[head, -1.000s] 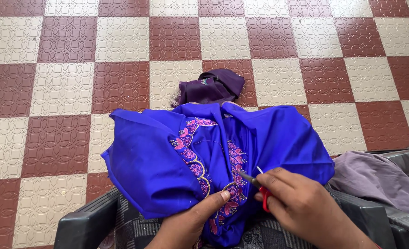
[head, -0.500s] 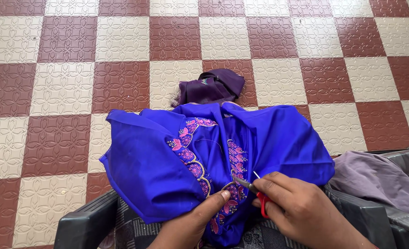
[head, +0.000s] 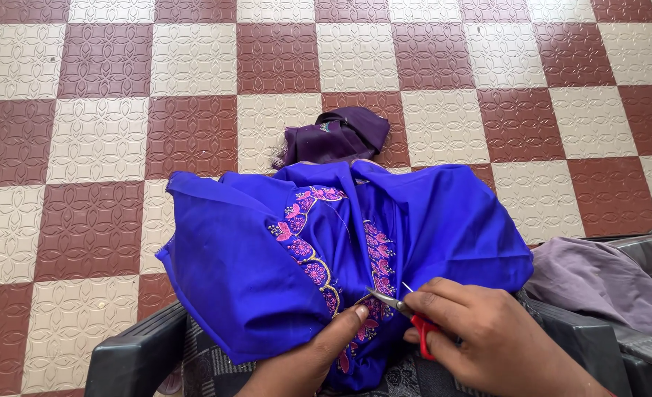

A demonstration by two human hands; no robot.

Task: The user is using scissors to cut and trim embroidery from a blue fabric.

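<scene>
Floor: one tiled floor (head: 105, 140), chequered in red-brown and cream squares with an embossed pattern.
Blue garment: one bright blue garment (head: 443, 228), spread over the person's lap and the front of a dark plastic chair (head: 131, 360); two bands of pink and gold embroidery (head: 307, 257) run down its middle.
Grey-violet cloth: one piece (head: 598, 283), lying to the right, just beside the blue garment.
Purple cloth: one dark purple bundle (head: 337, 136), on the floor just beyond the blue garment's far edge.
Right hand: one right hand (head: 487, 338), fingers curled closed around the red handle of the scissors, knuckles up, resting on the blue garment.
Left hand: one left hand (head: 318, 356), partly closed, thumb pressed flat on the blue garment beside the embroidery; the fingers lie hidden under the fabric.
Scissors: one small pair of scissors (head: 399, 309), red handle, metal blades pointing left at the lower embroidery band; blade opening cannot be told.
</scene>
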